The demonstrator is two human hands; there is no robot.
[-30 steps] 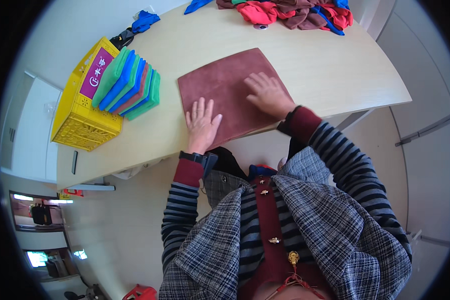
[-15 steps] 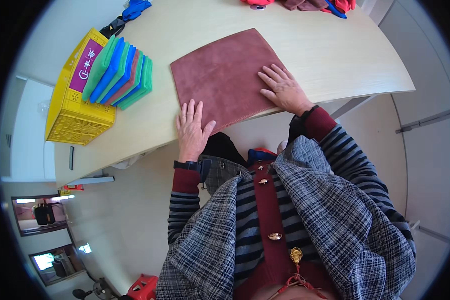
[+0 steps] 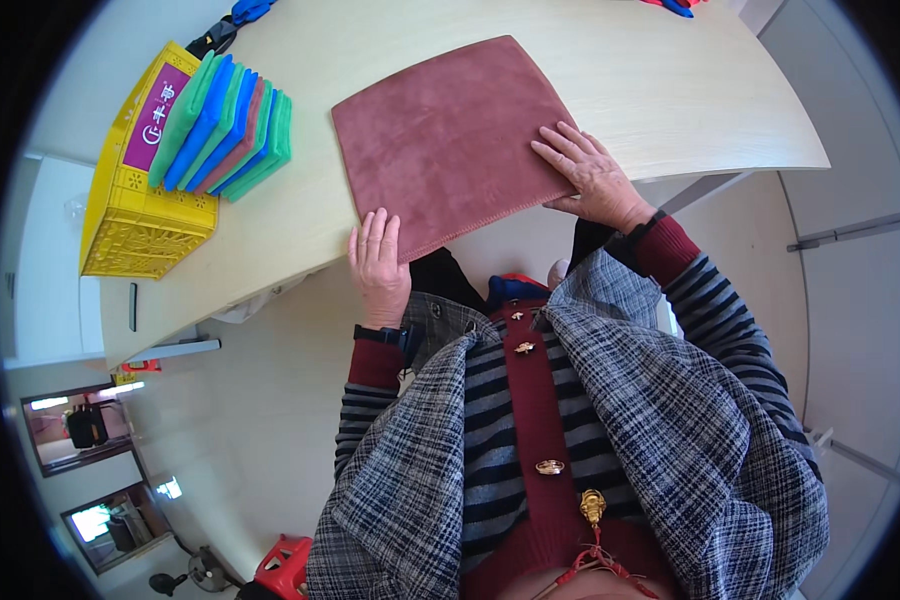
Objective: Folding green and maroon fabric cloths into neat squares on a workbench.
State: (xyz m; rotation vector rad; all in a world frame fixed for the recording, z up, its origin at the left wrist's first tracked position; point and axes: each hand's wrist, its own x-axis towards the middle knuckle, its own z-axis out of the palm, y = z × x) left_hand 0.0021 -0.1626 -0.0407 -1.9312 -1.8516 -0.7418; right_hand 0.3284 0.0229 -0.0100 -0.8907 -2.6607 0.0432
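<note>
A reddish-brown folded cloth [image 3: 455, 140] with a stitched edge lies flat on the pale table, its near edge reaching the table's front. My left hand [image 3: 378, 265] is at its near left corner, fingers together on top and the thumb out of sight beneath. At the near right corner my right hand [image 3: 600, 185] has its fingers on the upper face, with the thumb at the edge, partly under it. Both hands appear to pinch the cloth by these corners.
A yellow plastic basket [image 3: 155, 235] stands on the table's left, with a row of folded green, blue and brown cloths [image 3: 230, 125] against it. A blue cloth [image 3: 251, 10] lies at the far left. A dark slim object [image 3: 133, 307] is near the left edge.
Both thumbs have gone from the cloth's top to its near edge, the left one now hidden. My right hand has shifted slightly right along the cloth. The whole view has tilted a little.
</note>
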